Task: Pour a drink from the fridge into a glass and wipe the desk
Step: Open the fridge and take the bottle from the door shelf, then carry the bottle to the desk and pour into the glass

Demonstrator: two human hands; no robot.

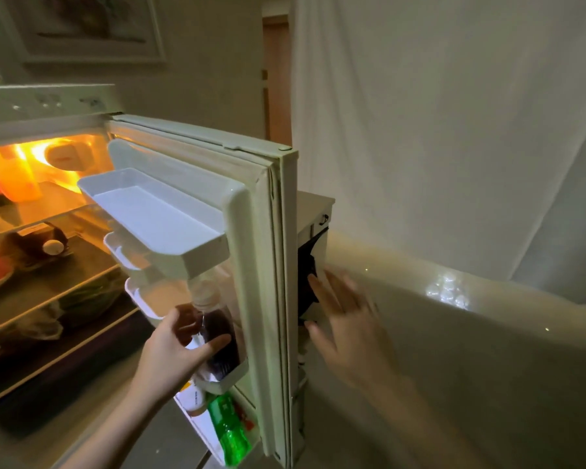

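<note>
The fridge door (268, 265) stands open, its inner shelves facing left. A clear bottle of dark drink (219, 328) with a pale cap stands upright in a middle door shelf (229, 379). My left hand (170, 353) is wrapped around the bottle's body, thumb in front and fingers behind. My right hand (349, 319) is spread flat with fingers apart, just beyond the door's outer edge; it is blurred and holds nothing.
A green bottle (229, 431) and a white-labelled container (193, 397) sit in the lowest door shelf. The top door tray (156, 211) is bare. The lit fridge interior (38, 231) holds food on glass shelves. A pale counter (487, 350) and white curtain lie to the right.
</note>
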